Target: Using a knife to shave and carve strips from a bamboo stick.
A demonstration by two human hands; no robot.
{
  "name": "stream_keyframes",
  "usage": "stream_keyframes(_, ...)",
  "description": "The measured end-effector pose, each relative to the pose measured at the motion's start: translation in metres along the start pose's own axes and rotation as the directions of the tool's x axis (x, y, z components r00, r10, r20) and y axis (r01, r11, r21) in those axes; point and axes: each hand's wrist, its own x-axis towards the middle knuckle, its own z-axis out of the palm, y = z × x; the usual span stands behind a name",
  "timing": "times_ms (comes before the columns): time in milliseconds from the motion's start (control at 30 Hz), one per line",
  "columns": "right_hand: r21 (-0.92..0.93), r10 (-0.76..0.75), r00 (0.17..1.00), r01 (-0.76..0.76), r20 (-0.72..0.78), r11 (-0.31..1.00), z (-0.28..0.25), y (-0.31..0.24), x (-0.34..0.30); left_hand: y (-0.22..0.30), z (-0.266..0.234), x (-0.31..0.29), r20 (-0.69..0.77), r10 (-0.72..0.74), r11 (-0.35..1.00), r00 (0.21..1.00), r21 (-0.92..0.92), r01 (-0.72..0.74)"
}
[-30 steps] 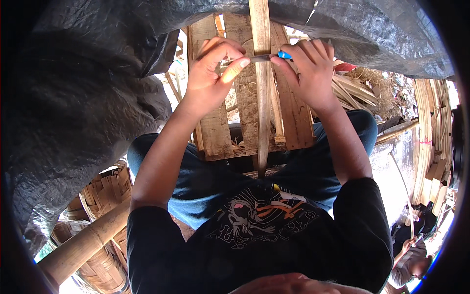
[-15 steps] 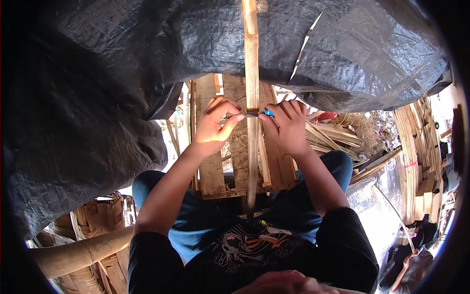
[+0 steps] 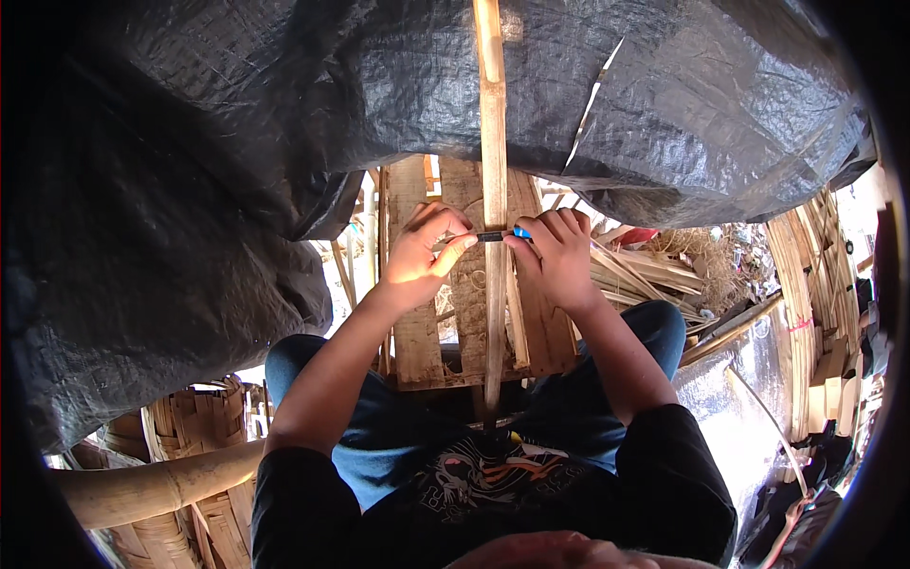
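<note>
A long, narrow bamboo strip (image 3: 494, 142) runs away from my lap over a plank bench (image 3: 413, 313). Crosswise over the strip lies a short dark blade with a blue handle, a knife (image 3: 490, 236) by its look. My right hand (image 3: 559, 261) is closed round the blue handle. On the other side of the strip, my left hand (image 3: 422, 254) pinches the blade's far end between thumb and fingers. Both hands hang above the planks, level with each other. The strip's near end comes down between my knees.
Black plastic sheeting (image 3: 256, 114) covers the far and left sides. Loose bamboo strips (image 3: 654, 270) and shavings lie beyond my right knee. More bundled strips (image 3: 796, 313) stand at the far right. At the lower left a thick bamboo pole (image 3: 171, 484) passes beside woven baskets (image 3: 204, 422).
The whole view has shifted slightly down. The blade shows more of its dark face now, so its tilt looks different. Both hands keep their grip.
</note>
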Motion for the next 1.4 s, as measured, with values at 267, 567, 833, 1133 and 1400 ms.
stream_keyframes(267,0.021,0.002,1.0,-0.002,-0.006,1.0,0.0,0.0,-0.001,0.0,-0.001,0.0,0.013,0.029,0.999,1.0,0.015,-0.029)
stream_keyframes(567,0.042,0.005,1.0,-0.005,0.01,0.999,-0.001,-0.001,-0.002,-0.002,-0.003,0.0,0.049,0.004,1.0,0.999,-0.011,-0.004)
stream_keyframes(833,0.064,0.018,0.999,-0.02,0.033,0.998,0.003,0.002,-0.005,-0.004,-0.002,-0.001,0.063,-0.029,0.998,0.998,-0.062,0.033)
stream_keyframes(1133,0.153,0.051,0.996,-0.063,0.078,0.986,0.003,0.001,-0.006,0.003,-0.002,-0.002,0.112,-0.092,0.988,0.989,-0.115,0.105)
stream_keyframes(1400,0.217,0.081,0.991,-0.103,0.111,0.971,0.007,0.005,-0.008,-0.008,-0.003,-0.001,0.302,-0.237,0.887,0.923,-0.319,0.332)
